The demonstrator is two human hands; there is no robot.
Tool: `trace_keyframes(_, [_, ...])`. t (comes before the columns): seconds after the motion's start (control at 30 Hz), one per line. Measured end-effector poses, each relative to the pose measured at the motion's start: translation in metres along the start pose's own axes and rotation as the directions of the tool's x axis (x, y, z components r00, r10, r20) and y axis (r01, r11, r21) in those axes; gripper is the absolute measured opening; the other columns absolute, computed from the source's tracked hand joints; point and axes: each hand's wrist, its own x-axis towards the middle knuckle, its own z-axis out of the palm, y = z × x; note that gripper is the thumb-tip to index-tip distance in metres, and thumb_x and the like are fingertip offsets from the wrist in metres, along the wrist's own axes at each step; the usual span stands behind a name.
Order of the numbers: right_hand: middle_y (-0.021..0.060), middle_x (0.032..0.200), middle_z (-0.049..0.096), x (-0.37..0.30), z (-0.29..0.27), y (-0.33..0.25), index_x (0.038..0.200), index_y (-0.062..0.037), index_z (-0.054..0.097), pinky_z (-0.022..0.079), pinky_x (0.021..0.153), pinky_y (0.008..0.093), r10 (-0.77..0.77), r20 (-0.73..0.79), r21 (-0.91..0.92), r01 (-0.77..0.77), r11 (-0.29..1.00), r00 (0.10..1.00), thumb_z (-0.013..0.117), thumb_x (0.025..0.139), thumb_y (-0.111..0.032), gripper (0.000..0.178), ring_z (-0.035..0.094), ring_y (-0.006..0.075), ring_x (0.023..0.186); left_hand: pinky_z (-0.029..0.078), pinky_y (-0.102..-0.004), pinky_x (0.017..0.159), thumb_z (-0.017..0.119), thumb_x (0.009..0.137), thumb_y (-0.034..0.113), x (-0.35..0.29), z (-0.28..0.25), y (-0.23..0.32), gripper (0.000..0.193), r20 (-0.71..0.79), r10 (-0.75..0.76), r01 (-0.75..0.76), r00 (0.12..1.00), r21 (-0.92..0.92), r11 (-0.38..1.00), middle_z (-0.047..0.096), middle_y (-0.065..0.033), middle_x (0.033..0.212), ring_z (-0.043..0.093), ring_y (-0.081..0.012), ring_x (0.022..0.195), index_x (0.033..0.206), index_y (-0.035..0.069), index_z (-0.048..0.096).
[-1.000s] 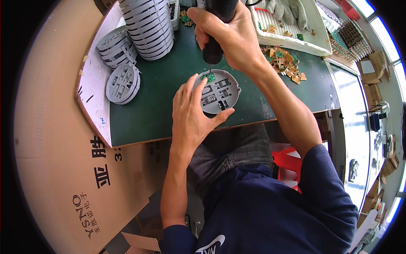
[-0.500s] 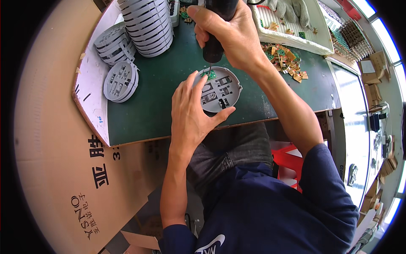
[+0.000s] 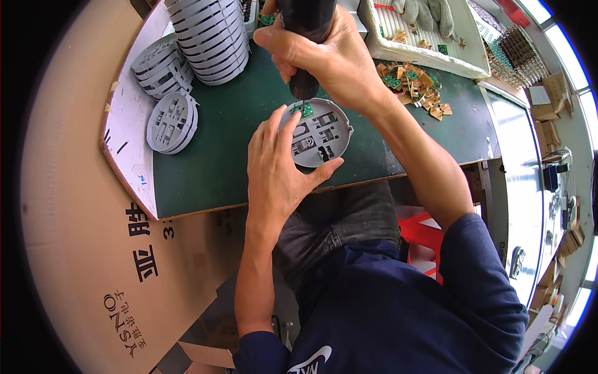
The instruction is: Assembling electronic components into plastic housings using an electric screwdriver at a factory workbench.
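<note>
Grey round housing (image 3: 337, 128) on green bench (image 3: 230, 134), between two working hands

Obscured or cropped: top of black power driver (image 3: 306, 19), lost beyond the upper edge; fingers of right hand (image 3: 331, 59), partly behind the tool; left portion of housing, covered by left hand (image 3: 273, 159); upper end of tall stack of grey housings (image 3: 215, 43), out of frame. Contact between thin bit (image 3: 303, 103) and small green board (image 3: 305, 111): too fine to make out.

Pose. Right hand: in from the lower right, wrapped firmly around the driver, thumb toward the left; tool nearly upright, bit downward at the board. Left hand: up from below, curved around the housing rim in a wide grip, index fingertip beside the board, thumb at the near edge.

Appearance: shallow grey disc with raised rim and rectangular cut-outs, dark fittings (image 3: 325, 153) near the lower edge; green board inside, at the far side.

Nearby: short stack of similar discs (image 3: 171, 121) at left; loose heap of small boards (image 3: 414, 87) at right.
</note>
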Motion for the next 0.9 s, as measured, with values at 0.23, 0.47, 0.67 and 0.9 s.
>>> trace_keyframes(0.23, [0.0010, 0.074, 0.062, 0.006, 0.008, -0.003, 0.110, -0.0038, 0.056, 0.046, 0.053, 0.0252, 0.009, -0.025, -0.007, -0.010, 1.000, 1.000, 0.077, 0.095, -0.022, 0.032, 0.057, 0.0077, 0.059, 0.043, -0.0484, 0.110, 0.088, 0.075, 0.049, -0.002, 0.000, 0.001, 0.085, -0.047, -0.011, 0.011, 0.999, 0.011, 1.000, 0.053, -0.0172, 0.146, 0.052, -0.0367, 0.132, 0.137, 0.001, 0.057])
trace_keyframes(0.47, [0.0016, 0.071, 0.062, 0.015, -0.004, -0.001, 0.103, -0.0048, 0.056, 0.049, 0.055, 0.0267, -0.057, 0.012, -0.074, 0.058, 0.996, 0.998, 0.076, 0.097, -0.026, 0.031, 0.060, 0.0095, 0.060, 0.038, -0.0464, 0.117, 0.089, 0.075, 0.050, 0.000, -0.024, -0.001, 0.091, 0.057, -0.054, 0.069, 0.997, -0.312, 0.947, 0.050, -0.0214, 0.149, 0.046, -0.0387, 0.140, 0.143, 0.000, 0.053])
trace_keyframes(0.67, [0.0120, 0.092, 0.070, 0.020, -0.022, -0.016, 0.122, 0.0009, 0.057, 0.056, 0.070, 0.0292, 0.057, 0.045, -0.309, -0.041, 0.950, 0.997, 0.073, 0.099, -0.032, 0.043, 0.069, 0.0164, 0.082, 0.037, -0.0489, 0.116, 0.086, 0.078, 0.052, 0.042, -0.119, -0.104, 0.088, -0.151, -0.152, 0.189, 0.977, 0.273, 0.943, 0.052, -0.0264, 0.145, 0.048, -0.0412, 0.136, 0.140, 0.000, 0.053])
trace_keyframes(0.9, [0.0229, 0.146, 0.054, -0.074, -0.024, 0.014, 0.151, -0.0006, 0.042, 0.040, 0.115, 0.0454, -0.182, 0.137, -0.823, 0.214, 0.526, 0.974, 0.081, 0.089, -0.037, 0.082, 0.051, 0.0387, 0.137, 0.043, -0.0451, 0.113, 0.085, 0.074, 0.057, 0.062, -0.155, -0.141, 0.106, 0.206, -0.469, 0.407, 0.859, 0.283, 0.869, 0.052, -0.0286, 0.149, 0.052, -0.0398, 0.137, 0.150, -0.005, 0.044])
